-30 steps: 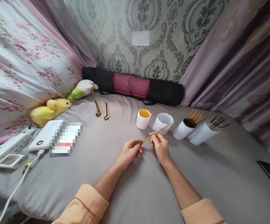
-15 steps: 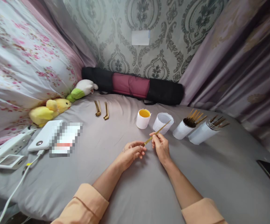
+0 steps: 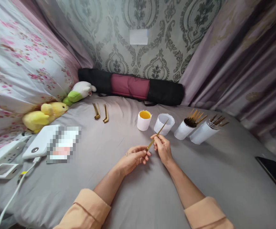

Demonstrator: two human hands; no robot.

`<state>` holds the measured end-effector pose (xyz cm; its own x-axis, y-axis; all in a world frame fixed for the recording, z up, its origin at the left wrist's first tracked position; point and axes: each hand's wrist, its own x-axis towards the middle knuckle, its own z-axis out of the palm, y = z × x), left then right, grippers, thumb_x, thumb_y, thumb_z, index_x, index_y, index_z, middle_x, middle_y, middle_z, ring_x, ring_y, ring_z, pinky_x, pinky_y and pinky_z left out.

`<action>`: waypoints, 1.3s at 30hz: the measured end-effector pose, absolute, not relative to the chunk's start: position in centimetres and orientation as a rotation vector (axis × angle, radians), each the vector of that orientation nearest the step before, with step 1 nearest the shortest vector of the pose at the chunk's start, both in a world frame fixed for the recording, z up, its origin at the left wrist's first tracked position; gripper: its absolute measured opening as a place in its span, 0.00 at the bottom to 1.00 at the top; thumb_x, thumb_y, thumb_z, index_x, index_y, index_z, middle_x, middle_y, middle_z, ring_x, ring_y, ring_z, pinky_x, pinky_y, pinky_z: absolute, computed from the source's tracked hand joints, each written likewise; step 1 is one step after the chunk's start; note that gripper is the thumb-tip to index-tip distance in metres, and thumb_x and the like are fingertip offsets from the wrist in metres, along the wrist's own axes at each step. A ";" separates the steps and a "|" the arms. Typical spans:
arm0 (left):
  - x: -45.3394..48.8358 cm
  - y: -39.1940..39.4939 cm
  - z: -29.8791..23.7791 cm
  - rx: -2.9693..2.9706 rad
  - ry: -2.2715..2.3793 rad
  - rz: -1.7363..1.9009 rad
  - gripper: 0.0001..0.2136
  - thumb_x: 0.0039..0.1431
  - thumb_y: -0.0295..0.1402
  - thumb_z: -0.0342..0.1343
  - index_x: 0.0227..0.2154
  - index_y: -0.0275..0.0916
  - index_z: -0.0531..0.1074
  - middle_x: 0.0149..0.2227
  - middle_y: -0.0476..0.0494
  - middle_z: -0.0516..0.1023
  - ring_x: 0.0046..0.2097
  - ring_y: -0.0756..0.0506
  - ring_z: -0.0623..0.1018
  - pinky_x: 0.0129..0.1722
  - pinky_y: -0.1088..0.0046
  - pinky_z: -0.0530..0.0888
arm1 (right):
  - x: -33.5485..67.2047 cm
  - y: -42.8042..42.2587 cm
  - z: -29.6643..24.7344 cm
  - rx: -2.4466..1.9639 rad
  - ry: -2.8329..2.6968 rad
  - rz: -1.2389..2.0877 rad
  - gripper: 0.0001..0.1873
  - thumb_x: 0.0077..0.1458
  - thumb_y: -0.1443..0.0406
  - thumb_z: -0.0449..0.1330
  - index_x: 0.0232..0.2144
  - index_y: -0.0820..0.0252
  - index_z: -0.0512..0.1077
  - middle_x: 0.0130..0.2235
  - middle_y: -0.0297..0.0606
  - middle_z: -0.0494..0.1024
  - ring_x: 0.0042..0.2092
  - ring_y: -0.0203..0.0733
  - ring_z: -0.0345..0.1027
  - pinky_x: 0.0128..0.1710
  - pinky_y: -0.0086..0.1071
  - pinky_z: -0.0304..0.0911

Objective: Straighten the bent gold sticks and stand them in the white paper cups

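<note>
Both hands pinch a thin golden stick (image 3: 161, 128) over the grey bed sheet (image 3: 118, 184). My left hand (image 3: 133, 158) grips its lower end with closed fingers; my right hand (image 3: 162, 147) holds it a little higher, and the tip rises toward an empty white cup (image 3: 164, 123). Left of that cup stands a white cup with yellow inside (image 3: 144, 120). To the right, two tilted white cups (image 3: 183, 128) (image 3: 202, 133) hold several golden sticks.
Two bent golden pieces (image 3: 100, 112) lie further back on the sheet. Plush toys (image 3: 43, 114) (image 3: 78, 93), a white power bank (image 3: 38, 146) and a power strip with cable (image 3: 2, 156) sit left. A black and maroon bag (image 3: 131, 86) lines the wall. A dark phone (image 3: 274, 172) lies right.
The stick has tilted more upright, its tip swinging left, and my right hand has shifted slightly up. The camera view has drifted a little to the right.
</note>
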<state>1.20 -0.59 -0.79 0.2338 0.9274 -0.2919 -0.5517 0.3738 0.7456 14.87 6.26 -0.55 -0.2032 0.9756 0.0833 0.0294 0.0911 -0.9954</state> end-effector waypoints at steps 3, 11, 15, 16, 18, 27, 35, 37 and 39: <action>1.3 -0.6 -0.7 0.562 0.805 1.073 0.15 0.48 0.28 0.58 0.40 0.30 0.67 0.33 0.39 0.73 0.29 0.52 0.72 0.26 0.77 0.66 | 14.9 6.2 -0.5 -1.079 -1.423 1.286 0.11 0.52 0.59 0.51 0.29 0.60 0.68 0.17 0.26 0.56 0.18 0.29 0.50 0.17 0.24 0.49; 1.3 -0.8 -0.3 0.574 0.792 1.026 0.15 0.48 0.28 0.58 0.40 0.31 0.67 0.33 0.40 0.73 0.29 0.52 0.71 0.27 0.78 0.66 | 15.1 6.0 -0.1 -1.103 -1.429 1.283 0.12 0.51 0.59 0.51 0.29 0.61 0.68 0.17 0.26 0.56 0.18 0.29 0.50 0.17 0.24 0.49; 1.2 -0.8 -0.4 0.595 0.781 1.014 0.15 0.48 0.29 0.59 0.40 0.31 0.67 0.34 0.40 0.73 0.29 0.52 0.71 0.27 0.77 0.65 | 15.2 5.9 0.0 -1.114 -1.436 1.259 0.13 0.50 0.58 0.51 0.29 0.61 0.69 0.17 0.26 0.57 0.18 0.29 0.50 0.17 0.24 0.49; 1.2 -0.9 -0.4 0.599 0.781 1.010 0.16 0.48 0.30 0.59 0.40 0.31 0.67 0.34 0.40 0.73 0.29 0.52 0.71 0.27 0.77 0.65 | 15.1 5.9 0.0 -1.119 -1.438 1.254 0.13 0.50 0.58 0.51 0.29 0.61 0.69 0.17 0.26 0.57 0.17 0.29 0.50 0.17 0.24 0.49; 1.2 -0.9 -0.4 0.598 0.787 1.002 0.16 0.47 0.30 0.59 0.40 0.31 0.67 0.34 0.40 0.73 0.29 0.53 0.71 0.27 0.77 0.65 | 15.1 5.9 0.0 -1.133 -1.439 1.252 0.14 0.50 0.57 0.51 0.29 0.61 0.69 0.17 0.26 0.57 0.17 0.29 0.50 0.16 0.24 0.49; 1.2 -0.9 -0.2 0.588 0.798 0.992 0.17 0.48 0.30 0.59 0.41 0.31 0.65 0.32 0.41 0.73 0.28 0.53 0.71 0.27 0.77 0.65 | 15.1 5.9 0.3 -1.173 -1.433 1.260 0.15 0.50 0.56 0.51 0.30 0.61 0.69 0.17 0.26 0.57 0.17 0.29 0.51 0.17 0.24 0.50; 1.1 -0.9 -0.1 0.590 0.791 0.965 0.17 0.46 0.32 0.60 0.40 0.32 0.67 0.32 0.42 0.73 0.28 0.53 0.71 0.27 0.76 0.65 | 15.6 6.6 1.4 -1.174 -1.415 1.226 0.16 0.51 0.54 0.50 0.28 0.60 0.69 0.18 0.26 0.59 0.17 0.28 0.51 0.17 0.24 0.51; 1.0 -0.9 0.0 0.594 0.789 0.955 0.18 0.46 0.32 0.60 0.41 0.32 0.67 0.32 0.42 0.73 0.28 0.53 0.71 0.27 0.77 0.64 | 15.7 6.9 1.6 -1.178 -1.408 1.202 0.17 0.51 0.53 0.50 0.29 0.60 0.69 0.19 0.27 0.60 0.17 0.28 0.51 0.17 0.24 0.51; 1.0 -0.9 0.0 0.599 0.788 0.946 0.18 0.46 0.32 0.60 0.41 0.32 0.67 0.32 0.41 0.73 0.28 0.53 0.71 0.27 0.77 0.64 | 15.9 7.1 1.9 -1.181 -1.401 1.180 0.17 0.52 0.53 0.50 0.29 0.61 0.69 0.19 0.27 0.60 0.18 0.28 0.51 0.17 0.24 0.51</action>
